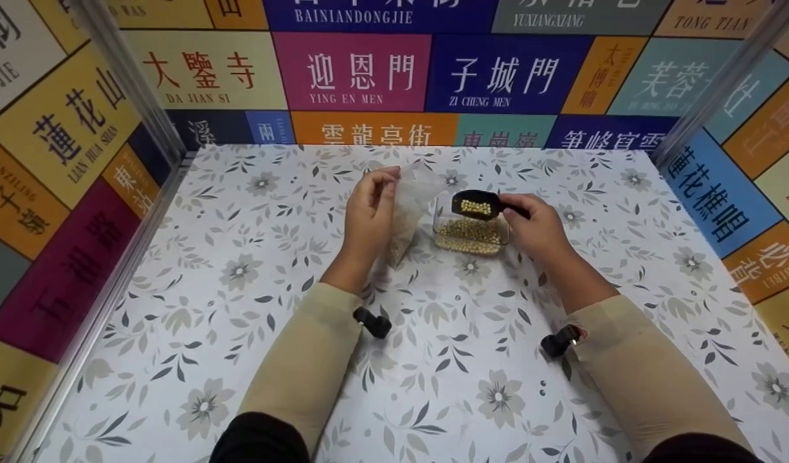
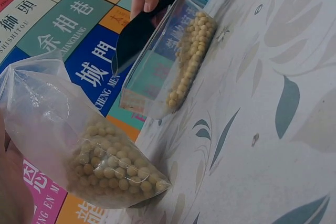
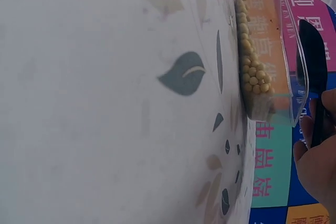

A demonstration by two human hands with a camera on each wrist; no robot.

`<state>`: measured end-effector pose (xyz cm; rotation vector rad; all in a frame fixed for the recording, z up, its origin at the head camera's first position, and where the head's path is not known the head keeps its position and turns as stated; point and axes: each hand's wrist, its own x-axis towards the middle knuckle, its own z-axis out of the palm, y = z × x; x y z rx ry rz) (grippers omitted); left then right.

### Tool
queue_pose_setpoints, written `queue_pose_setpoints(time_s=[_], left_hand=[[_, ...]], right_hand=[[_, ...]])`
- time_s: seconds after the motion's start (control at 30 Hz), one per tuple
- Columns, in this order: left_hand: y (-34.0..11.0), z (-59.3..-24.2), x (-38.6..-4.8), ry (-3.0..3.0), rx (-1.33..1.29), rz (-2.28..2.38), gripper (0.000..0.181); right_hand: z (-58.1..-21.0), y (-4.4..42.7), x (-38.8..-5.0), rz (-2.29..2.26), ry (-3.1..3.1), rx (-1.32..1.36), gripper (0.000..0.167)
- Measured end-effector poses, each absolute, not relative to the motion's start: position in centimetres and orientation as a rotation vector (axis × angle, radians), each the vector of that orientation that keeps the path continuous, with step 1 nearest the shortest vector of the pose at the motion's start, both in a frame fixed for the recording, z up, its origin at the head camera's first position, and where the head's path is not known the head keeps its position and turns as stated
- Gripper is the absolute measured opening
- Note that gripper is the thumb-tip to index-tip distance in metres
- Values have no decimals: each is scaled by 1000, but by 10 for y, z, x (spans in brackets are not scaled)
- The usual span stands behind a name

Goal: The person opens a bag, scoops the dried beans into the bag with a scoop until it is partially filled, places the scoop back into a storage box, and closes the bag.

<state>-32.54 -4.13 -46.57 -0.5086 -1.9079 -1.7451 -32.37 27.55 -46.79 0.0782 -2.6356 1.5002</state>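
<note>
head view: the left hand (image 1: 370,209) pinches the bag (image 1: 412,196) near its top, likely keeping it upright beside the container (image 1: 442,215); the right hand (image 1: 539,225) grips the scoop (image 1: 474,195) over the container, seemingly level to keep its beans (image 1: 476,207).

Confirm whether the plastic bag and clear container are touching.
Apart. The left wrist view shows a plain gap between the plastic bag and the clear container, with the lettered wall and tablecloth visible through it.

Left grip (image 1: 367,211) and right grip (image 1: 537,225) curled
</note>
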Motion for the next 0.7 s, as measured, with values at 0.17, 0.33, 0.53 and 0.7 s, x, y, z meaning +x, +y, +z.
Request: queue_pose_setpoints(time_s=[0.17,0.33,0.53,0.7], left_hand=[[-42,-467,-326,-1919,-518,-1737,14],[-42,-467,-326,-1928,-524,-1724,14],[-42,-466,-326,-1918,-517,-1725,13],[-42,-466,-326,-1921,-505,-1722,12]], right_hand=[[-455,275,-320,1512,-2591,123,35],[-435,271,-318,1556,-2550,139,37],[-415,259,-315,1531,-2524,176,37],[-399,248,-313,1405,-2566,236,36]])
